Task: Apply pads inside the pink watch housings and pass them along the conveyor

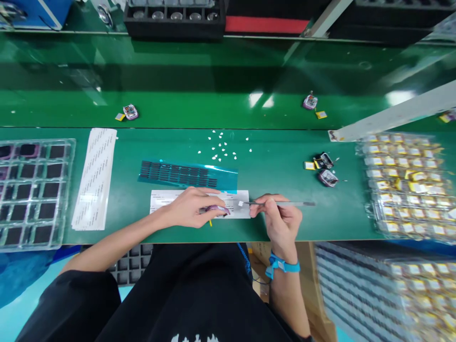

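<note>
My left hand (194, 207) is closed around a small purple device housing (218, 208), partly hidden by the fingers. A yellow bit (210, 223) sticks out below it. In my right hand (280, 216) are metal tweezers (295, 204), held like a pen and pointing left. At their tips is a small white piece (241, 204), just right of the housing. Both hands are over a white printed label sheet (156, 197) near the bench's front edge. Right behind it is a translucent blue film (228, 178) bearing rows of dark strips.
Small white scraps (221, 145) lie scattered behind the film. Stacked label sheets (94, 180) and a clear tray (69, 190) are on the left. Opened devices (327, 177) lie to the right, before a tray of yellow parts (399, 185). A conveyor (199, 107) runs behind, carrying device parts (130, 112).
</note>
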`<state>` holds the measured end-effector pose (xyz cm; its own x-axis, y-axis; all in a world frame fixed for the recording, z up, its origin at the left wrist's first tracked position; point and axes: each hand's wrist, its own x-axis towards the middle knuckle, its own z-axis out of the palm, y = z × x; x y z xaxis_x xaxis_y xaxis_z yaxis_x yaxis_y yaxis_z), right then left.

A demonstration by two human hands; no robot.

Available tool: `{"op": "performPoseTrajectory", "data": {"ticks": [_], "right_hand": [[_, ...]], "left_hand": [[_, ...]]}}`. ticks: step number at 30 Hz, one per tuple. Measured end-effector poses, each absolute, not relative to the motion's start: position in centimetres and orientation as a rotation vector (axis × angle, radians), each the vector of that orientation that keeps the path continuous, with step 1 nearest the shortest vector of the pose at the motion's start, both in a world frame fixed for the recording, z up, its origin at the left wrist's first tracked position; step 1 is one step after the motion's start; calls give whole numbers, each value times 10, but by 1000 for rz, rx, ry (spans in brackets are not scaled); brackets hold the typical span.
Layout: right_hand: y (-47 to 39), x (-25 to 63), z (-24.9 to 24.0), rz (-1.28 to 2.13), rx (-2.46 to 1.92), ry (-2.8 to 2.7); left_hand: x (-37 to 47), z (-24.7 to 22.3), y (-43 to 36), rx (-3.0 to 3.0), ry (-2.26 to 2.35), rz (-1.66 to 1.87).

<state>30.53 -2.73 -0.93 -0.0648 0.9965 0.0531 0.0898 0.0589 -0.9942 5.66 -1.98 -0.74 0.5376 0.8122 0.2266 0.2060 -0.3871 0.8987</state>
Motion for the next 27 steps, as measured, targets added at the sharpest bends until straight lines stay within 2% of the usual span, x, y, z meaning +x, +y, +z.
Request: {"op": "performPoseTrajectory", "data": {"ticks": [4, 8, 13, 27], "right_hand": [[-27, 276, 5, 1113, -1199, -1308], [-21, 252, 13, 1180, -1136, -1311], [-17, 241, 13, 1284, -1047, -1324], [-17, 234, 3, 1084, -1074, -1376]], "left_hand": [[54, 2, -18, 1438, 1122, 865], [50, 6, -14, 1197, 968, 818], [50, 7, -15, 1179, 862, 816], [56, 6, -21, 1192, 997, 869]]}}
